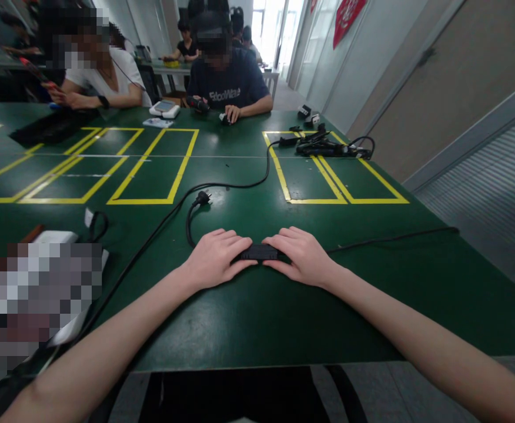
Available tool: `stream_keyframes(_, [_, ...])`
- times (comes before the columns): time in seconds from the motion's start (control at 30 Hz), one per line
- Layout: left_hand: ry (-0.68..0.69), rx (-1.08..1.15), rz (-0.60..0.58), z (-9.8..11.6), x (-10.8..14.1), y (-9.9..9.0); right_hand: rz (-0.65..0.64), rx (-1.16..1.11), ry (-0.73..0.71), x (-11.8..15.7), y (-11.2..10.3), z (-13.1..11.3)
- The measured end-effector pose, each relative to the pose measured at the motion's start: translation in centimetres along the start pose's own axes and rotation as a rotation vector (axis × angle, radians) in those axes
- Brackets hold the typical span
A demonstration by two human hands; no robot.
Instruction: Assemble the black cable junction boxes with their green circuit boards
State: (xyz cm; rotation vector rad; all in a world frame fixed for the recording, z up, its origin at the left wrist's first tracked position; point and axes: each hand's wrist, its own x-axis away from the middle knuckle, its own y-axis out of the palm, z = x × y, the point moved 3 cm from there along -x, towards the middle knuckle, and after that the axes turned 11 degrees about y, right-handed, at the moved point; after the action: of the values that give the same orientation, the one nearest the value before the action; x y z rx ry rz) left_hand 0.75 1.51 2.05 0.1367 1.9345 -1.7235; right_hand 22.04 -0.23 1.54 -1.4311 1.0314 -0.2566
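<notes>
A small black power adapter (pixel 260 252) lies flat on the green table, between my two hands. My left hand (pixel 220 255) is closed around its left end, thumb on the near side and fingers on the far side. At the opposite end my right hand (pixel 297 255) pinches it the same way. From under my left hand a black cord curves up to a plug (pixel 202 198), whose pins point right. Another black cable (pixel 385 238) leaves from my right hand toward the table's right edge. My palms hide the adapter's ends.
A pile of black adapters and cables (pixel 328 144) lies at the back right, over yellow tape rectangles (pixel 317 201). One long cord (pixel 151 235) crosses the green table (pixel 248 329) to the left. A blurred white object (pixel 59 238) sits at left. Across the table a person (pixel 235 76) handles small parts.
</notes>
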Motion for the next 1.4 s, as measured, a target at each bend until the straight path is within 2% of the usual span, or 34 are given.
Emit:
stream_keyframes(0.13, [-0.009,0.026,0.016,0.2,0.0,-0.2,-0.040,-0.102,-0.016,0.2,0.0,0.0])
stream_keyframes(0.27, [-0.049,0.063,0.043,0.4,0.0,-0.4,0.005,-0.077,-0.010,0.5,-0.2,0.0])
stream_keyframes(0.33, [-0.034,0.049,0.039,0.5,0.1,-0.5,-0.002,-0.161,0.015,0.4,-0.4,-0.1])
stream_keyframes(0.4, [0.007,0.029,0.019,0.7,0.1,-0.4,-0.083,-0.340,0.100,0.2,-0.4,-0.1])
stream_keyframes(0.5, [0.056,0.015,-0.014,0.9,0.1,-0.3,-0.255,-0.643,0.307,0.1,-0.2,-0.3])
stream_keyframes(0.57, [0.062,0.014,-0.002,0.9,0.1,-0.4,-0.292,-0.734,0.404,0.1,-0.1,-0.5])
stream_keyframes(0.63, [0.036,0.014,0.055,0.6,0.0,-0.7,-0.223,-0.740,0.431,0.1,-0.5,-0.4])
stream_keyframes(0.73, [-0.038,-0.011,0.178,0.1,0.2,-1.7,0.010,-0.689,0.483,0.0,-2.3,1.0])
stream_keyframes(0.9, [-0.117,-0.106,0.353,-0.4,0.9,-3.0,0.511,-0.500,0.697,0.8,-8.0,7.8])
stream_keyframes(1.0, [-0.076,-0.078,0.338,-0.1,0.9,-2.7,0.713,-0.423,0.785,1.7,-11.6,12.0])
stream_keyframes(1.07, [-0.057,-0.035,0.285,0.1,0.7,-2.2,0.804,-0.270,0.877,2.7,-13.5,13.9])
stream_keyframes(1.13, [-0.054,0.020,0.221,0.2,0.6,-1.7,0.856,-0.084,0.968,3.9,-14.5,14.8])
stream_keyframes(1.2, [-0.065,0.063,0.163,0.2,0.6,-1.4,0.842,0.075,1.068,5.3,-14.4,15.3])
stream_keyframes(1.33, [-0.100,0.112,0.108,-0.1,0.8,-0.9,0.702,0.223,1.256,8.7,-12.2,16.9])
stream_keyframes(1.4, [-0.115,0.143,0.086,-0.2,0.9,-0.8,0.572,0.264,1.261,10.0,-10.9,18.1])
